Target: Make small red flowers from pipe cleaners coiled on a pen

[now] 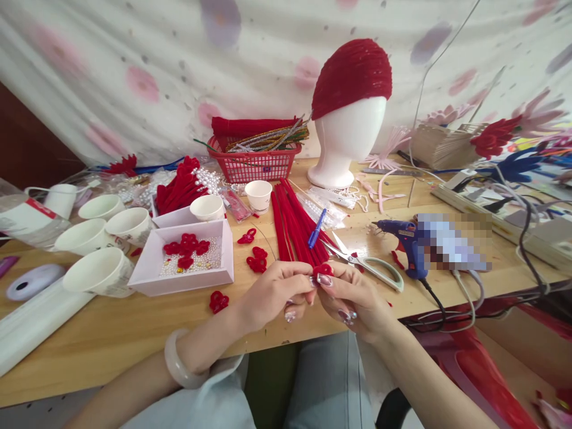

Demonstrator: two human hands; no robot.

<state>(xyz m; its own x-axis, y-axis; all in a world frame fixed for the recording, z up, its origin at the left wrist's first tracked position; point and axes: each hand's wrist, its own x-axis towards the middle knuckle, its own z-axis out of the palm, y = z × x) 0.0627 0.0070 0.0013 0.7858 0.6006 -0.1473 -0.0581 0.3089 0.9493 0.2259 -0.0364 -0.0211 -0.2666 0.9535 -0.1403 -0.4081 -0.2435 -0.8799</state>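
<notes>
Red chenille piece [322,270] is pinched between both sets of fingertips, at the near table edge, right in front of the loose stem bundle. Left hand [272,295] has thumb and forefinger closed on its left side; right hand [351,298] has thumb and forefinger clamped on the right side and top. Other fingers curl under, clear of it. Both grips are tight and the hands touch at the fingertips.

Judged step: shaping or tightening a small looped knot out of a pipe-cleaner stem. It matches the finished red knots [257,260] lying on the wood just beyond the left hand, one more [218,301] near the left wrist, and several in the white tray [152,262] over beads. How far the loop is closed I can't tell; the fingers cover most of it.

Next move likely calls for a small twist or tuck with one hand anchoring, not force. The wire core should hold whatever bend it gets.

Outward: red stem bundle [295,226] with a blue pen [317,228] on it, scissors [369,264] just right of the hands, blue glue gun [409,238] further right, cord trailing off the edge. Paper cups [100,271] sit far left. Red basket [254,161] and foam head with red cap [348,113] stand at the back.
</notes>
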